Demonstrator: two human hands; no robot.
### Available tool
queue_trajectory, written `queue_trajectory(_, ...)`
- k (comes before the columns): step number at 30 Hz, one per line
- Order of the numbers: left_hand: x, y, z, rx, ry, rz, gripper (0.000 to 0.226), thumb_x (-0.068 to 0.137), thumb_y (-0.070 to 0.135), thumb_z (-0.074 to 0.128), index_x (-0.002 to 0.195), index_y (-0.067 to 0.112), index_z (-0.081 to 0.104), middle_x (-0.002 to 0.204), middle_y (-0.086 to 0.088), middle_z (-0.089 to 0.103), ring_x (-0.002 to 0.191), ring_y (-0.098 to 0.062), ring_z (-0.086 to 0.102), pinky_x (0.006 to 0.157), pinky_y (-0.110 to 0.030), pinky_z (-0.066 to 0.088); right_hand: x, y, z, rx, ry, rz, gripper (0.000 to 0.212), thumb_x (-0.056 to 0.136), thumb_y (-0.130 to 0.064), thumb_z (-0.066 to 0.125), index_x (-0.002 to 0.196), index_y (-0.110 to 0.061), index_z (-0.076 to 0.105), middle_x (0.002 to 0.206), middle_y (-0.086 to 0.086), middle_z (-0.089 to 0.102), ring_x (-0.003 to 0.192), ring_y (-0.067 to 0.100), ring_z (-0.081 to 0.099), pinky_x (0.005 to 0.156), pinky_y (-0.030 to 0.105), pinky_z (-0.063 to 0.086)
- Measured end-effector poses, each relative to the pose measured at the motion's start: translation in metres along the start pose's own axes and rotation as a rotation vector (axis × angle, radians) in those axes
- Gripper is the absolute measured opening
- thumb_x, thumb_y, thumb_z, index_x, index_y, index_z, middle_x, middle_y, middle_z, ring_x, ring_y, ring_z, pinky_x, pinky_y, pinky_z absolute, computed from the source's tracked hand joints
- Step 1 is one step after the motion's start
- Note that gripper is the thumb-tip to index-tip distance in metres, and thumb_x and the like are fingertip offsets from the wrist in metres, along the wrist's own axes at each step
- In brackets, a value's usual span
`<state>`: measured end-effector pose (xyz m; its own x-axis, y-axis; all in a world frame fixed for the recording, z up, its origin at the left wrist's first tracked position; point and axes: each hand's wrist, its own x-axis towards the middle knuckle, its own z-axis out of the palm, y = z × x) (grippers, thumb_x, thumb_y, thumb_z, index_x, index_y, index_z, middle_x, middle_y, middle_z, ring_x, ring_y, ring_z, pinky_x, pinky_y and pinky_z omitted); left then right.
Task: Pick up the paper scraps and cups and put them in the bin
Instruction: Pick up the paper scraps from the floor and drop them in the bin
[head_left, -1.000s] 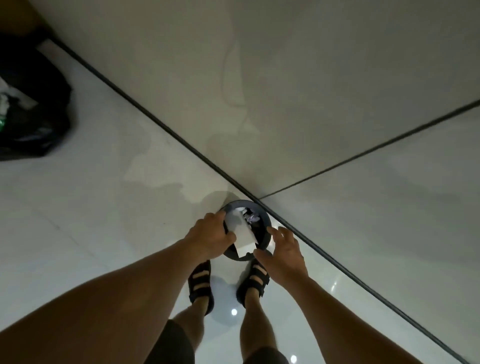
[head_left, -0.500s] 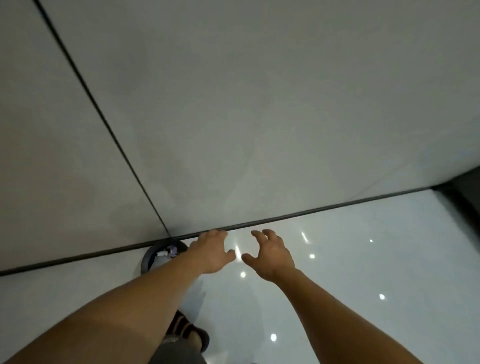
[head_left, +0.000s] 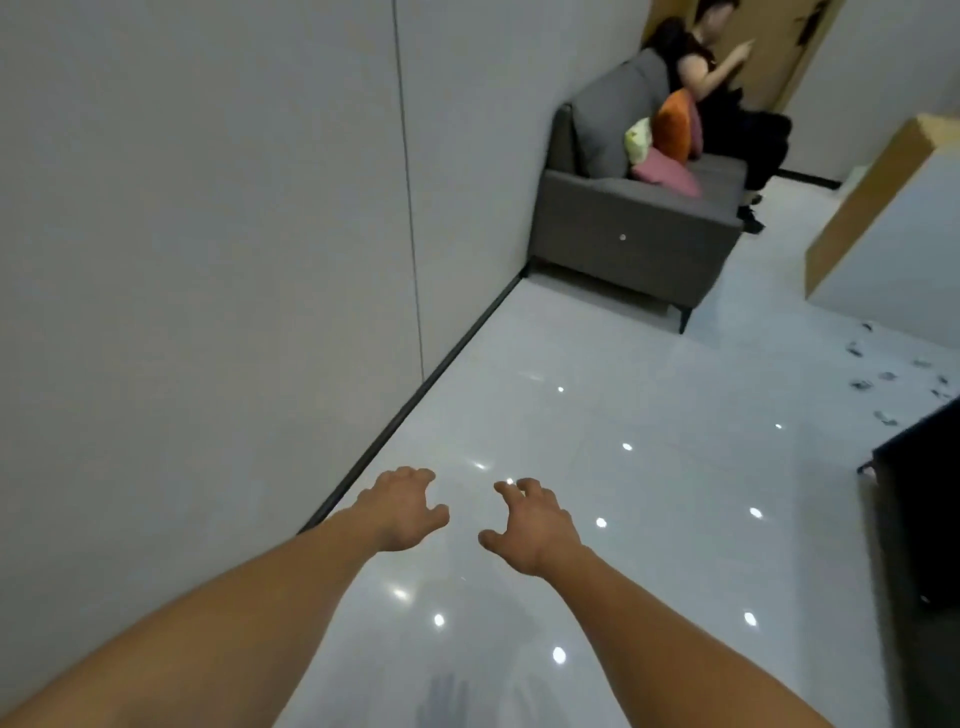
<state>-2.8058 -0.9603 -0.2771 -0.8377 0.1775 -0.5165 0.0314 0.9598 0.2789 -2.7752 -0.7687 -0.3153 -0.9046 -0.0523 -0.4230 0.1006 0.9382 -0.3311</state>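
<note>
empty hands, scraps across the room

both hands hold nothing. the left hand (head_left: 402, 512) and right hand (head_left: 530, 530) hang side by side over the floor (head_left: 597, 364), palms down, fingers spread and loosely curled.

the scraps (head_left: 885, 375) lie scattered on the tiles far off to the right, beyond a dark block (head_left: 919, 509) at the frame edge and well apart from both hands. no cups and no bin are in view.

the scraps look small, thin and dark-printed, so they are likely very light and limp, lying flat on a glossy tile. that should make them awkward: a fingertip may slide over a piece instead of lifting it. a fair approach would be to nudge several together into a heap, then pinch the heap, or to catch a raised edge or curled corner with a nail. once lifted they could flutter free, so a closed fist around them seems safer than a loose pinch.

a grey sofa (head_left: 639, 228) stands against the wall, with a person (head_left: 727, 104) seated on it.
</note>
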Motion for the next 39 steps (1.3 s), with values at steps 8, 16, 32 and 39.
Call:
queue_trajectory(8,0.083,0.130,-0.005,0.168,-0.096,0.207,0.070,0.091,0.054,0.044,0.150,0.024,0.022,0.155,-0.002,0.025,0.140,-0.024,0.026,0.111,-0.042,0.030,0.020,0.113,-0.062,0.129,0.114,0.223,0.075,0.087,-0.054,0.054,0.151,-0.029,0.023,0.156,0.003,0.020,0.142,0.025,0.023,0.109,0.042,0.030)
queue_trajectory(16,0.217,0.233,-0.052,0.207,-0.118,0.374,0.070,0.092,0.052,0.043,0.150,0.020,0.021,0.155,-0.005,0.026,0.140,-0.026,0.026,0.112,-0.042,0.030,0.086,0.200,-0.140,0.180,0.157,0.436,0.077,0.086,-0.056,0.055,0.151,-0.029,0.024,0.157,0.002,0.019,0.142,0.025,0.023,0.111,0.042,0.029)
queue_trajectory(32,0.400,0.523,-0.084,0.369,-0.162,0.617,0.069,0.091,0.051,0.045,0.149,0.021,0.024,0.153,-0.004,0.028,0.139,-0.027,0.028,0.109,-0.042,0.032,0.189,0.427,-0.275,0.320,0.267,0.660,0.077,0.086,-0.054,0.056,0.151,-0.028,0.025,0.156,0.002,0.020,0.141,0.024,0.023,0.110,0.042,0.031)
queue_trajectory(39,0.456,0.648,-0.083,0.379,-0.168,0.607,0.068,0.092,0.050,0.045,0.150,0.020,0.025,0.153,-0.006,0.029,0.138,-0.027,0.029,0.110,-0.041,0.032,0.211,0.542,-0.335,0.338,0.262,0.658,0.077,0.086,-0.054,0.056,0.151,-0.027,0.024,0.156,0.002,0.021,0.141,0.024,0.023,0.110,0.042,0.030)
